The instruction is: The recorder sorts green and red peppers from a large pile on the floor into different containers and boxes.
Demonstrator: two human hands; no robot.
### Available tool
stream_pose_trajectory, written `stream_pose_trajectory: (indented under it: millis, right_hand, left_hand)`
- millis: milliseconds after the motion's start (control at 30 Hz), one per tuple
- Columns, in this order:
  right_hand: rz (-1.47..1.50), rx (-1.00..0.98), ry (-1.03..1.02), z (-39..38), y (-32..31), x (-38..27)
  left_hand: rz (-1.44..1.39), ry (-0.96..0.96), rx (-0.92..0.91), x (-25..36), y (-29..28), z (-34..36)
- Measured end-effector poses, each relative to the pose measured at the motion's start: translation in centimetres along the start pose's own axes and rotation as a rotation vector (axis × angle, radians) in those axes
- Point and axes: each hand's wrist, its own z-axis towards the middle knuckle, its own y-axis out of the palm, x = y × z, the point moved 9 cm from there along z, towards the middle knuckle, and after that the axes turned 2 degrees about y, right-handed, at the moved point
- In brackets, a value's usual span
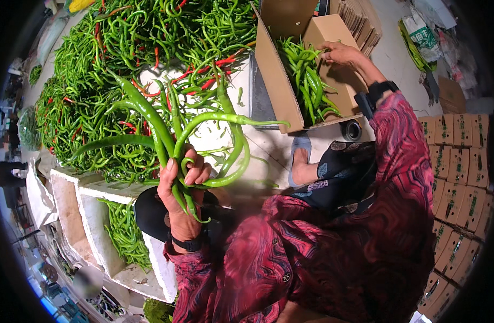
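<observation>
My left hand [185, 185] is closed around a bunch of long green chili peppers [162, 129], held up near my knee with the tips fanning out. At the right, my right hand [341, 55] reaches into an open cardboard box [279, 75]. Its fingers are slightly bent and apart, with the tips at the far end of the green chili peppers [306, 81] lying in the box. Whether any pepper is between those fingertips is hard to see. The box sits tilted on a dark flat surface [262, 97].
A big heap of green chilies with some red ones [96, 107] covers the floor ahead and left. White foam boxes [93, 215] stand at the left, one holding chilies. Stacked cartons [457, 161] line the right. A dark round roll [352, 130] lies beside the cardboard box. Flattened cardboard [360, 24] leans behind it.
</observation>
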Motion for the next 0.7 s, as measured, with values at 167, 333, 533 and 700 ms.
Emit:
stream_pose_trajectory:
  millis: [167,333,533,700]
  right_hand:
    - [0.188,0.086,0.055,5.9,0.5,2.6]
    - [-0.177,0.217,-0.494,6.4,2.7,-7.5]
    - [-0.762,0.086,-0.386,8.6,8.8,-5.8]
    - [-0.690,0.283,-0.549,0.6,1.9,-12.9]
  left_hand:
    - [0.004,-0.036,0.056,-1.1,0.0,0.4]
    - [0.063,-0.049,0.134,-1.4,-1.2,0.1]
    - [0.085,-0.093,0.299,-2.2,-2.9,-0.2]
    - [-0.095,-0.104,0.128,-2.6,-1.9,0.7]
